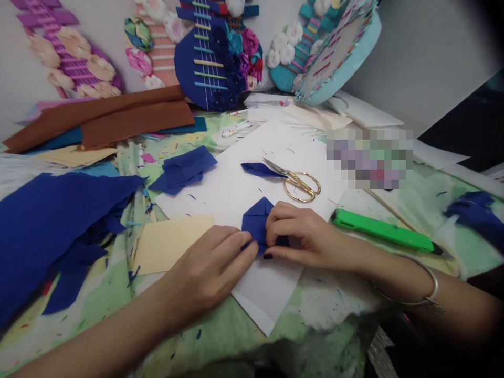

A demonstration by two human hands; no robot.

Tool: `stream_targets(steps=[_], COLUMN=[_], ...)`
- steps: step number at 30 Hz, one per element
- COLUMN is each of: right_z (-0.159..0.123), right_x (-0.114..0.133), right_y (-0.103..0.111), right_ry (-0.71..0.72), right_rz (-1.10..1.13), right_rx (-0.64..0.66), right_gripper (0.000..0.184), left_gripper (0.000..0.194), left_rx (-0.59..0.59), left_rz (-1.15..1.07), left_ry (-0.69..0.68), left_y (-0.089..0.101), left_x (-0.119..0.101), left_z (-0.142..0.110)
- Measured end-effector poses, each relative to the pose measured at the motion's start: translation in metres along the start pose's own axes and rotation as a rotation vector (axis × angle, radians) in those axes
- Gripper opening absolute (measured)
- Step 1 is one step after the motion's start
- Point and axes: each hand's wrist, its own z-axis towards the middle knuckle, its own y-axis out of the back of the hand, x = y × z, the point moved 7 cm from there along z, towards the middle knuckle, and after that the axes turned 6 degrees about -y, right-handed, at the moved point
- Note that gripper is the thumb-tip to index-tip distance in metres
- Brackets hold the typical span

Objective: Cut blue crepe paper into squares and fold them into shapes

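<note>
A small piece of dark blue crepe paper (256, 219), folded to a point at its far end, lies on a white sheet (271, 294). My left hand (220, 257) presses its near left edge between the fingertips. From the right, my right hand (293, 231) grips the same piece with curled fingers and thumb, hiding part of it. Just beyond, gold-handled scissors (301, 186) rest on the sheet with their blades partly over a narrow blue petal-shaped cutting (262, 169). Folded blue pieces (185, 169) lie farther left.
A green utility knife (384, 231), blade out, lies right of my right hand. Left are a cream card (169, 241) and a large blue crepe sheet (51, 226). Brown crepe paper (134, 123) lies behind. Decorated guitar-shaped crafts (187, 68) lean against the wall. Scraps litter the green-patterned cloth (189, 341).
</note>
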Motion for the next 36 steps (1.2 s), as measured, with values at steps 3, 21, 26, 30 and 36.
stream_targets(steps=[3, 21, 26, 30, 36], right_z=[-0.001, -0.005, 0.000, 0.003, 0.005], right_x=[0.003, 0.001, 0.005, 0.002, -0.005], right_y=[-0.002, 0.000, -0.002, -0.006, -0.004], right_ry=[0.031, 0.195, 0.147, 0.097, 0.015], right_rz=[0.017, -0.092, -0.109, -0.104, -0.008], right_rx=[0.039, 0.154, 0.082, 0.037, -0.006], right_gripper=[0.006, 0.020, 0.021, 0.020, 0.013], left_gripper=[0.016, 0.029, 0.026, 0.017, 0.014], left_rx=[-0.039, 0.126, 0.091, 0.079, 0.015], left_rz=[-0.024, -0.484, -0.575, -0.592, -0.616], left_ry=[-0.008, 0.157, 0.275, 0.457, 0.627], left_y=[0.000, -0.013, -0.014, -0.015, -0.016], left_x=[-0.001, 0.020, 0.025, 0.033, 0.040], left_z=[0.000, -0.011, -0.005, -0.005, -0.009])
